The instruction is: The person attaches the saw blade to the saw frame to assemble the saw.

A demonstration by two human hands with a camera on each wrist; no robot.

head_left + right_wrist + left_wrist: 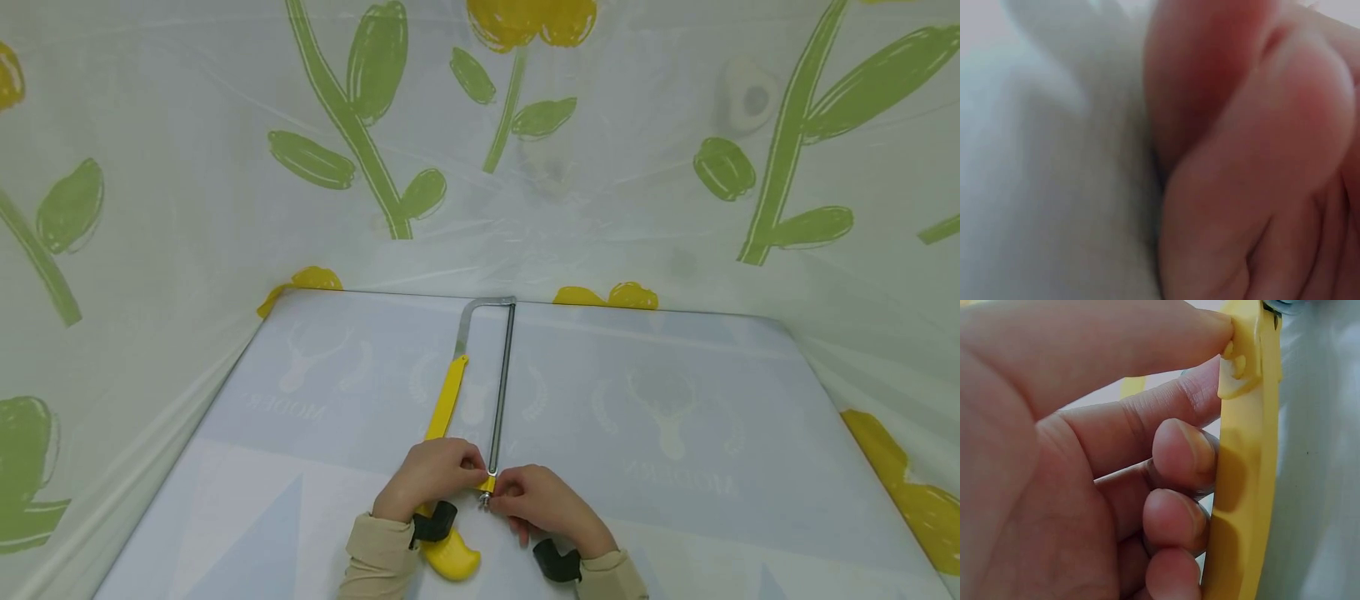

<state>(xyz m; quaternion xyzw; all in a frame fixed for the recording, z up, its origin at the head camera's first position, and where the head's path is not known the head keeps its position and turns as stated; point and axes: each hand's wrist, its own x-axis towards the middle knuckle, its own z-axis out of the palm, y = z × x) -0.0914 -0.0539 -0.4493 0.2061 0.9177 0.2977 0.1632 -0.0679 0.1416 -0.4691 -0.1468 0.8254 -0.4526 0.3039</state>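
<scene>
A hacksaw point(447, 400) with a yellow and bare-metal frame lies on the table, its far end toward the back edge. The dark blade point(503, 383) runs along its right side. My left hand point(431, 475) grips the yellow frame near the blade's near end; in the left wrist view the thumb presses the yellow frame point(1241, 456) and the other fingers curl behind it. At the near end sits a small metal wing nut point(484, 500), with the thumb and forefinger of my right hand point(543, 504) bent in at it. The right wrist view shows blurred curled fingers point(1260, 144).
The hacksaw's yellow handle point(452, 557) points toward me, partly behind the left wrist's black camera strap point(435, 523). A pale patterned cover lies over the table point(675, 517). Sheets point(615, 192) with printed green leaves and yellow flowers hang around it.
</scene>
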